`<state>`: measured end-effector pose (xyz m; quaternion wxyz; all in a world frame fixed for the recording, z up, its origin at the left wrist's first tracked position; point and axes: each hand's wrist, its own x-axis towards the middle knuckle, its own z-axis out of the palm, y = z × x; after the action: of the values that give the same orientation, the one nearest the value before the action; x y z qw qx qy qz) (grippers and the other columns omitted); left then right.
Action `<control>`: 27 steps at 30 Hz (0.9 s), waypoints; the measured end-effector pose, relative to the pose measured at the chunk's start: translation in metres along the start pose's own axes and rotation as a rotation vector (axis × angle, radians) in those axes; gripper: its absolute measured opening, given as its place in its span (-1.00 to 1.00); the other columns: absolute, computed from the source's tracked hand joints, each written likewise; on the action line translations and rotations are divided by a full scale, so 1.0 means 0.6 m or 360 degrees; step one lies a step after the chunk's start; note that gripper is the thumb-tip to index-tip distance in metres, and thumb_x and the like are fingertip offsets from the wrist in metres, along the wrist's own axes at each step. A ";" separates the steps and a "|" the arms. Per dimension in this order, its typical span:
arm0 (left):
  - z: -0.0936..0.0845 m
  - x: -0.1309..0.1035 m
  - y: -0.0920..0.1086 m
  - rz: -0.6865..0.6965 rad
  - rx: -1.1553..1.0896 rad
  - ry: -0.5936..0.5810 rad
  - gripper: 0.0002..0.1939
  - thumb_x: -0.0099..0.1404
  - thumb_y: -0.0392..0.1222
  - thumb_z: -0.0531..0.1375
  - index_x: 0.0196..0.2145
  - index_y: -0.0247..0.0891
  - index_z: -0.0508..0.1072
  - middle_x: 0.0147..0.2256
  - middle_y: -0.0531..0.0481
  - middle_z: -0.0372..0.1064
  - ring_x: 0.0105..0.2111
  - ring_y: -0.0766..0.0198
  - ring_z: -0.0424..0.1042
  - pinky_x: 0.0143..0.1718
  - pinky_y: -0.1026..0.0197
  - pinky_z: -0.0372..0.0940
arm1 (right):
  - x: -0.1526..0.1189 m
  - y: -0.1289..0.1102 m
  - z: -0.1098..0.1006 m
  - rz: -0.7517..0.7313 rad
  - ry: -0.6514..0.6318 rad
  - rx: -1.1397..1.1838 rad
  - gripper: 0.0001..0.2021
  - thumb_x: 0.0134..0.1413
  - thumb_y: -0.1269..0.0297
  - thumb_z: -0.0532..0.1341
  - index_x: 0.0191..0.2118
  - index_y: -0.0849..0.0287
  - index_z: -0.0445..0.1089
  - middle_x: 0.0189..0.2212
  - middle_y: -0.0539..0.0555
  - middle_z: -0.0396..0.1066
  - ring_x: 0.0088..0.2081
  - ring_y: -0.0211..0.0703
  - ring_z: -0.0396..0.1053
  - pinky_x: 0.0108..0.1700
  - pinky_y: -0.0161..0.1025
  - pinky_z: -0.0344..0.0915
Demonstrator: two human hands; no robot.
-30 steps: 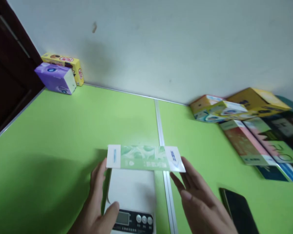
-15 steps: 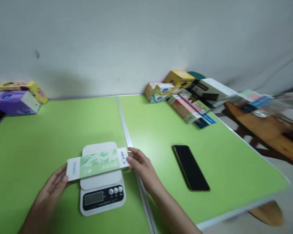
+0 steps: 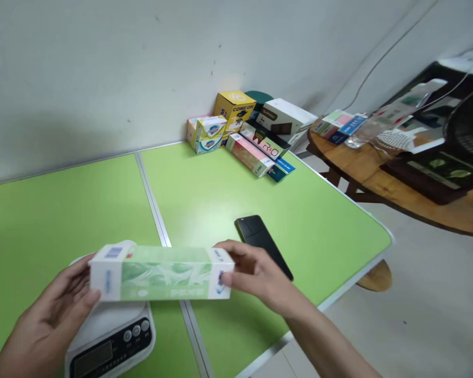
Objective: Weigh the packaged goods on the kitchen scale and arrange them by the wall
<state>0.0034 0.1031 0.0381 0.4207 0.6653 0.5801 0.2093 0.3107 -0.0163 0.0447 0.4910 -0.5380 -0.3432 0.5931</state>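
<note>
A long white and green box (image 3: 165, 278) is held level between both hands, raised above a white kitchen scale (image 3: 114, 336). My left hand (image 3: 51, 315) grips the box's left end, thumb on the front face. At the right end, my right hand (image 3: 256, 273) pinches it, with the thumb on the front and fingers behind. The box hides the upper part of the scale; the scale's display and round buttons show below it. A black phone (image 3: 266, 241) lies on the green table just beyond my right hand.
Several boxes stand by the wall, among them a yellow box (image 3: 233, 110), a soap box (image 3: 209, 137), a pink box (image 3: 250, 155) and a white box (image 3: 289, 115). A wooden table (image 3: 350, 168) with packages and a dark object is at the right. A metal strip (image 3: 152, 197) crosses the green table.
The box has been lifted off the scale area toward the camera and tilted, so a second long side shows. The view has turned right, and the purple pack at the left is out of sight.
</note>
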 end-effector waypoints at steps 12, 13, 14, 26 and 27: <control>0.094 0.070 0.098 0.0370 0.0361 -0.0524 -0.61 0.29 0.07 0.11 0.07 0.15 0.37 0.25 0.10 0.18 0.12 0.05 0.36 0.04 0.03 0.36 | 0.074 -0.052 -0.274 -0.0754 0.1783 -0.1282 -0.76 -0.08 0.20 0.30 -0.21 0.04 0.42 -0.32 0.08 0.35 -0.33 -0.03 0.37 -0.31 -0.06 0.41; 0.096 0.078 0.095 0.0379 0.0370 -0.0530 -0.63 0.30 0.06 0.11 0.06 0.15 0.38 0.24 0.10 0.20 0.13 0.06 0.35 0.07 0.02 0.34 | 0.090 -0.056 -0.290 -0.0769 0.1831 -0.1306 -0.76 -0.07 0.21 0.29 -0.21 0.03 0.42 -0.33 0.08 0.34 -0.33 -0.03 0.37 -0.31 -0.06 0.40; 0.098 0.085 0.093 0.0392 0.0378 -0.0529 -0.63 0.30 0.05 0.11 0.06 0.15 0.39 0.23 0.11 0.21 0.15 0.06 0.32 0.09 0.01 0.31 | 0.107 -0.060 -0.304 -0.0781 0.1867 -0.1323 -0.77 -0.07 0.21 0.28 -0.20 0.03 0.41 -0.33 0.07 0.33 -0.34 -0.03 0.36 -0.30 -0.05 0.39; 0.164 0.110 0.119 0.0301 0.0213 -0.0426 -0.71 0.33 0.08 0.06 -0.04 0.16 0.44 0.17 0.11 0.28 0.22 0.09 0.21 0.23 -0.10 0.07 | 0.219 -0.048 -0.381 -0.0897 0.1878 -0.1461 -0.72 -0.03 0.30 0.26 -0.12 0.09 0.38 -0.10 0.12 0.22 -0.42 -0.25 0.36 -0.37 -0.17 0.46; 0.166 0.111 0.122 0.0302 0.0209 -0.0422 -0.71 0.32 0.09 0.07 -0.05 0.16 0.45 0.16 0.11 0.29 0.22 0.09 0.21 0.23 -0.09 0.08 | 0.217 -0.048 -0.381 -0.0912 0.1879 -0.1471 -0.74 -0.03 0.32 0.26 -0.14 0.10 0.39 -0.08 0.14 0.21 -0.44 -0.27 0.35 -0.37 -0.17 0.46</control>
<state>0.1392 0.1365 0.0271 0.4276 0.7648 0.4667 0.1202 0.5476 0.0882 -0.0100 0.4521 -0.8028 -0.3624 -0.1406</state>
